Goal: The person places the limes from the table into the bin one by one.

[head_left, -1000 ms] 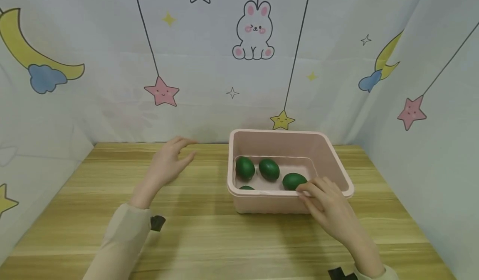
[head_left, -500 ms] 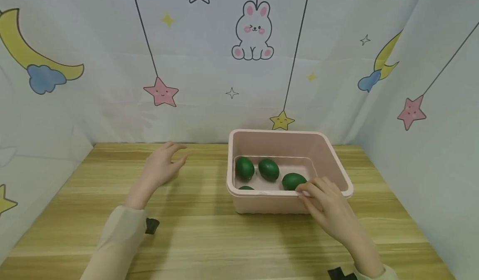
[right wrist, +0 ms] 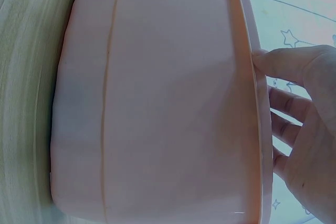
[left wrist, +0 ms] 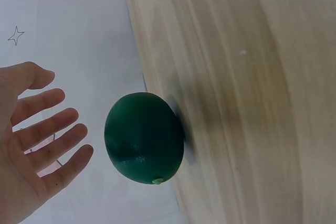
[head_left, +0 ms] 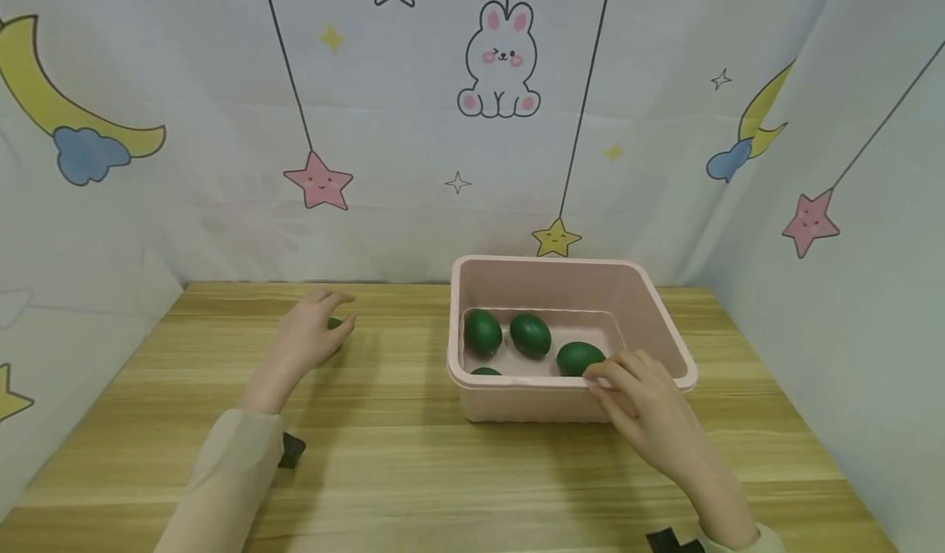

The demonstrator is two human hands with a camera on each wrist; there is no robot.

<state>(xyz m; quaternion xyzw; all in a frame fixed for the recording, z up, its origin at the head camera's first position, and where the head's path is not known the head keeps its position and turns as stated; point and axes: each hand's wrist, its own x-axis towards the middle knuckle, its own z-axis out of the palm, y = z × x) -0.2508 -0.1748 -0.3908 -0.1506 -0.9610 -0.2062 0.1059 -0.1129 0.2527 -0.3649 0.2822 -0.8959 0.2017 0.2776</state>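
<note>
A smooth, dark green oval fruit (left wrist: pixel 144 137) with a pale stem nub lies on the table at the left. My left hand (head_left: pixel 306 335) is over it, fingers spread and loosely bent, hiding most of the fruit in the head view. The left wrist view shows a gap between fingertips and fruit. At the right, my right hand (head_left: pixel 653 413) pinches the front rim of a pink plastic box (head_left: pixel 535 404), thumb on the near side and fingers over the inner side. Several more green fruits (head_left: pixel 531 335) lie inside the box; one is mostly hidden behind its front wall.
The wooden table (head_left: pixel 413 479) runs back to a white cloth backdrop (head_left: pixel 413 118) printed with stars, moons and a rabbit. Cloth also hangs along both sides. The box stands near the table's back edge.
My left hand has moved left and slightly down, close over the fruit on the table, part of which now shows. The right hand and box have stayed in place.
</note>
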